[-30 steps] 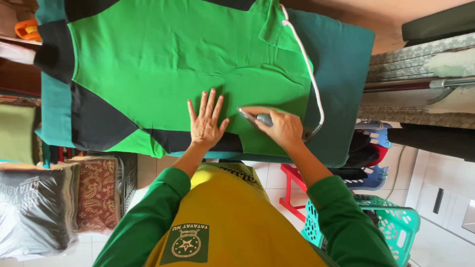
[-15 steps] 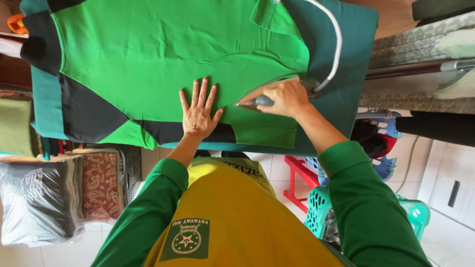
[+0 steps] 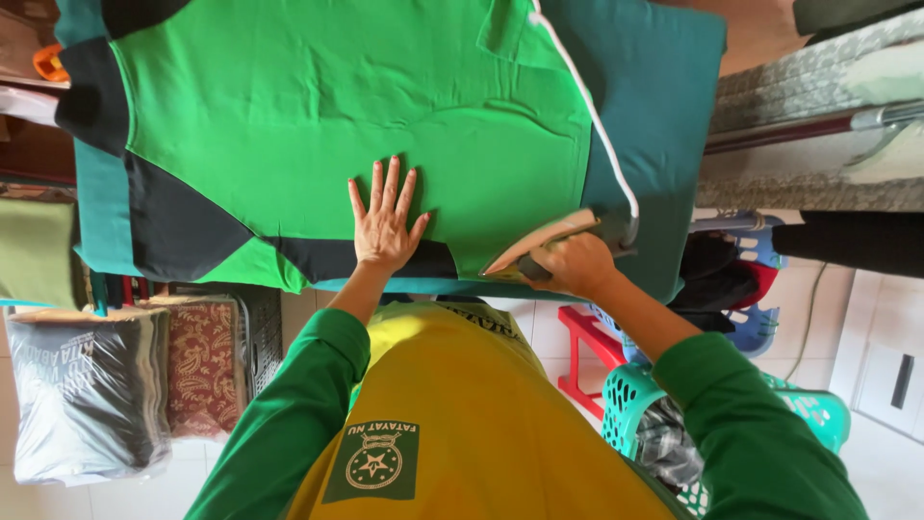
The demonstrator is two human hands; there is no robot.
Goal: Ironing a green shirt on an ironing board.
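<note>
Nearest the camera, the person's green sleeves and yellow top fill the lower view, and both arms reach forward over the near edge of the ironing board (image 3: 674, 116), which wears a dark teal cover. The right hand (image 3: 577, 265) is closed around the handle of the iron (image 3: 544, 246), whose soleplate lies tilted with its point toward the left, sitting at the near edge of the board on the bottom hem of the green shirt (image 3: 337, 106). A white cord (image 3: 597, 125) runs from the back of the iron across the teal cover to the far edge. The left hand (image 3: 385, 226) lies open and flat, fingers spread, palm pressing the shirt just beyond its black hem band (image 3: 346, 258), a short way left of the iron. The shirt is spread across most of the board, black panels toward the left edge, collar toward the far right. The step in hand looks like pressing the lower right part of the shirt while the other palm keeps the cloth taut. The next stroke would call for keeping the flat hand well apart from the soleplate and the cord free of the fabric. Beside the board, a turquoise basket (image 3: 626, 404) and red stool (image 3: 582, 337) stand on the floor.
</note>
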